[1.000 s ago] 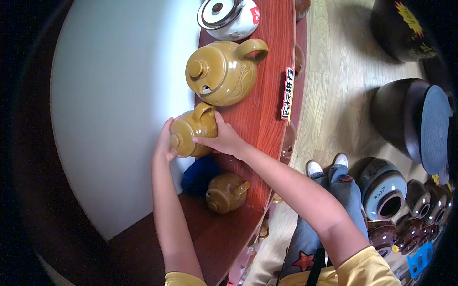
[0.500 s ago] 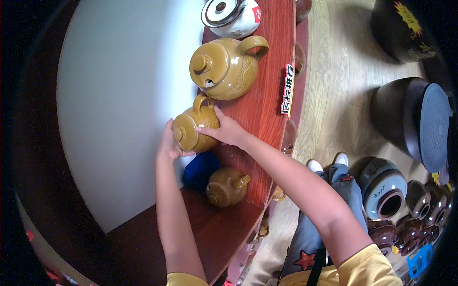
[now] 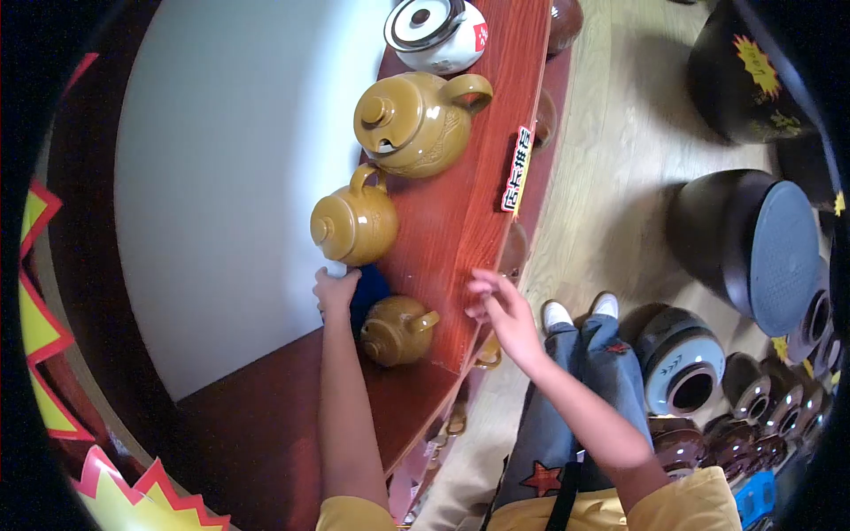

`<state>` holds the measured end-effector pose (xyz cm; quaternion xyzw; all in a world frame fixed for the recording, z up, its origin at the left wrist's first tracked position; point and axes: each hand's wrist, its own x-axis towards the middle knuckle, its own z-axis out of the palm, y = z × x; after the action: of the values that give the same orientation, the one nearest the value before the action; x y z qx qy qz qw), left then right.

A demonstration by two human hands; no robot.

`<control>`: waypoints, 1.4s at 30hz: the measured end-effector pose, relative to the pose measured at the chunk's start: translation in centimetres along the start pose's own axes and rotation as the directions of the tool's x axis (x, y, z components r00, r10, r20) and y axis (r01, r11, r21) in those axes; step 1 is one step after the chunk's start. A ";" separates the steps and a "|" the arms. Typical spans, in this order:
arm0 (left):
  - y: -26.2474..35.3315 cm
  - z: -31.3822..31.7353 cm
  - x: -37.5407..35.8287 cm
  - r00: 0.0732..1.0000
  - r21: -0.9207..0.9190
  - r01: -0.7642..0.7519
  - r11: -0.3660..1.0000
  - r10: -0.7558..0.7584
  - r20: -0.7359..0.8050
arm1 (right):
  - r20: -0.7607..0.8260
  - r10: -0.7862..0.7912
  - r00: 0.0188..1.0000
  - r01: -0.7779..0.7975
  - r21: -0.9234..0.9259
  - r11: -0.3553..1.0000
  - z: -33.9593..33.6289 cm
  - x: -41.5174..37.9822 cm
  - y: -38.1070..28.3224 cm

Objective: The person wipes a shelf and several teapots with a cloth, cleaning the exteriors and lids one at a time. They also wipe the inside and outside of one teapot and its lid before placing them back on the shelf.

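My left hand (image 3: pixel 336 290) is closed around a short white handle (image 3: pixel 336 268) that pokes out above its fingers. A dark blue, soft-looking thing (image 3: pixel 370 288) lies right beside that hand, partly hidden behind it. Just above stands a small mustard-brown lidded pot (image 3: pixel 356 223) with a loop handle, on the red wooden shelf (image 3: pixel 434 239). Below the blue thing is another small brown lidded pot (image 3: pixel 397 330). My right hand (image 3: pixel 503 310) hovers at the shelf's front edge, holding nothing, its fingers loosely bent and apart.
A larger mustard lidded pot (image 3: pixel 414 124) and a white pot with a dark rim (image 3: pixel 436 35) stand farther along the shelf. A printed sign (image 3: pixel 517 170) is on its front edge. Big dark jars (image 3: pixel 722 234) and a pale blue jar (image 3: pixel 682 367) sit on the wooden floor.
Both hands have let go of the small mustard pot, which now stands on the shelf. My left hand moved down to the white handle; my right hand drew back to the shelf edge.
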<state>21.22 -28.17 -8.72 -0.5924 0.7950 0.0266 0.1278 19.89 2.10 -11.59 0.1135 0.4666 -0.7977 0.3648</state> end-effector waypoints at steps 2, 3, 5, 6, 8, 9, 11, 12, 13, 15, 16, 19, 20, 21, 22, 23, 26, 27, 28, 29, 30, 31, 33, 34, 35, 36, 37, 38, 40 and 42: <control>0.8 -0.3 -2.0 0.998 0.051 -0.012 0.999 0.009 0.067 | -0.013 -0.071 0.997 0.070 -0.074 0.995 -2.1 -1.9 2.3; 2.0 -1.3 -3.6 0.990 0.218 -0.035 0.975 0.004 0.142 | -0.009 -0.071 0.997 0.070 -0.087 0.994 -3.0 -2.8 2.4; 2.9 -1.4 -4.4 0.986 0.445 -0.050 0.894 -0.026 0.163 | -0.005 0.053 0.999 -0.053 -0.197 0.979 -4.7 -4.2 2.5; 2.9 -1.5 -3.7 0.986 0.442 -0.050 0.896 -0.027 0.166 | -0.006 0.053 0.999 -0.054 -0.202 0.978 -5.3 -4.4 2.4; 2.9 -2.2 -2.9 0.946 0.391 -0.121 0.912 -0.014 0.325 | -0.075 0.079 0.994 -0.090 -0.168 0.982 -6.2 -4.8 2.1; 3.0 -2.4 -3.4 0.964 0.363 -0.112 0.925 0.012 0.267 | -0.082 0.085 0.993 -0.099 -0.180 0.979 -6.5 -4.8 1.6; 3.2 -2.6 -3.3 0.970 0.363 -0.127 0.923 0.039 0.240 | -0.099 0.089 0.991 -0.106 -0.187 0.977 -7.0 -4.7 1.4; 3.1 -2.6 -3.3 0.975 0.363 -0.136 0.922 0.060 0.213 | -0.112 0.095 0.989 -0.116 -0.195 0.974 -7.3 -4.6 1.4; 2.9 -2.5 -3.4 0.975 0.361 -0.135 0.923 0.058 0.216 | -0.112 0.097 0.989 -0.118 -0.199 0.973 -7.5 -4.6 1.3; 2.5 -2.6 -4.1 0.979 0.174 -0.134 0.976 0.103 0.177 | -0.105 0.119 0.987 -0.144 -0.271 0.952 -8.0 -4.3 1.2; 2.5 -2.5 -4.5 0.979 0.172 -0.129 0.977 0.098 0.179 | -0.103 0.122 0.987 -0.146 -0.275 0.950 -8.2 -4.2 1.2; 3.4 -2.7 -6.6 0.992 0.159 -0.090 0.983 0.075 0.101 | -0.107 0.135 0.985 -0.161 -0.303 0.939 -8.6 -3.4 1.8; 3.6 -3.0 -7.0 0.997 0.151 -0.056 0.987 0.048 0.056 | -0.039 0.051 0.998 -0.062 -0.385 0.921 -8.4 -3.1 2.1; 3.5 -3.0 -7.5 1.000 0.143 -0.020 0.989 0.018 0.013 | 0.035 -0.025 0.999 0.038 -0.456 0.889 -8.3 -3.1 2.4; 3.2 -2.6 -8.0 1.000 0.147 -0.014 0.989 0.012 0.015 | 0.037 -0.017 0.999 0.032 -0.457 0.889 -8.1 -3.2 2.8; 2.7 -2.1 -8.4 0.996 0.110 -0.057 0.992 0.064 -0.061 | 0.148 -0.018 0.989 0.072 -0.368 0.927 -6.6 -3.0 1.5; 2.7 -1.7 -9.1 0.988 0.047 -0.105 0.993 0.109 -0.113 | 0.395 -0.073 0.916 0.225 -0.354 0.908 -2.6 -1.2 0.8; 2.9 -1.8 -9.4 0.991 0.017 -0.103 0.995 0.104 -0.084 | 0.395 -0.073 0.916 0.225 -0.352 0.909 -1.3 -0.8 0.9; 3.0 -1.7 -9.8 0.991 0.018 -0.104 0.994 0.105 -0.085 | 0.443 -0.083 0.893 0.260 -0.356 0.898 0.0 -0.4 1.0; 3.5 -1.7 -10.4 0.986 0.028 -0.129 0.991 0.131 -0.100 | 0.490 -0.092 0.867 0.296 -0.356 0.887 1.1 -0.1 1.3; 3.7 -1.7 -10.8 0.981 0.038 -0.153 0.988 0.156 -0.116 | 0.490 -0.094 0.867 0.296 -0.353 0.888 1.8 0.2 2.1; 3.6 -1.5 -10.8 0.981 0.040 -0.152 0.988 0.156 -0.118 | 0.509 -0.077 0.857 0.312 -0.396 0.863 2.4 0.4 3.1; 3.4 -1.1 -10.9 0.932 0.102 -0.333 0.938 0.343 -0.116 | 0.485 -0.090 0.870 0.342 -0.461 0.819 3.3 -0.2 3.7; 3.4 -0.7 -11.0 0.932 0.103 -0.332 0.938 0.343 -0.115 | 0.485 -0.089 0.870 0.340 -0.460 0.820 3.3 -0.2 3.9; 3.8 -0.2 -11.3 0.899 0.081 -0.417 0.905 0.424 -0.109 | 0.485 -0.095 0.869 0.334 -0.436 0.836 3.1 -0.2 4.0; 4.6 -0.2 -12.1 0.859 0.058 -0.498 0.865 0.502 -0.105 | 0.485 -0.101 0.869 0.328 -0.410 0.851 2.9 -0.2 4.1; 5.3 -0.1 -13.1 0.841 0.120 -0.520 0.846 0.531 -0.100 | 0.485 -0.099 0.869 0.325 -0.410 0.852 2.8 -0.2 4.3; 5.9 0.4 -13.5 0.843 0.121 -0.518 0.847 0.530 -0.098 | 0.488 -0.132 0.863 0.354 -0.397 0.847 2.7 -0.1 4.6; 6.6 1.3 -14.1 0.774 -0.074 -0.633 0.771 0.627 -0.094 | 0.490 -0.161 0.857 0.378 -0.383 0.843 2.5 -0.2 5.3; 7.4 1.8 -14.6 0.730 -0.155 -0.681 0.716 0.679 -0.071 | 0.472 -0.228 0.852 0.411 -0.333 0.848 2.2 -0.4 5.1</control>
<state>18.33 -12.00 -7.84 -0.2678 0.9521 0.1370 0.0544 24.05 -1.07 -13.53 -0.2214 0.5518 -0.7333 0.3298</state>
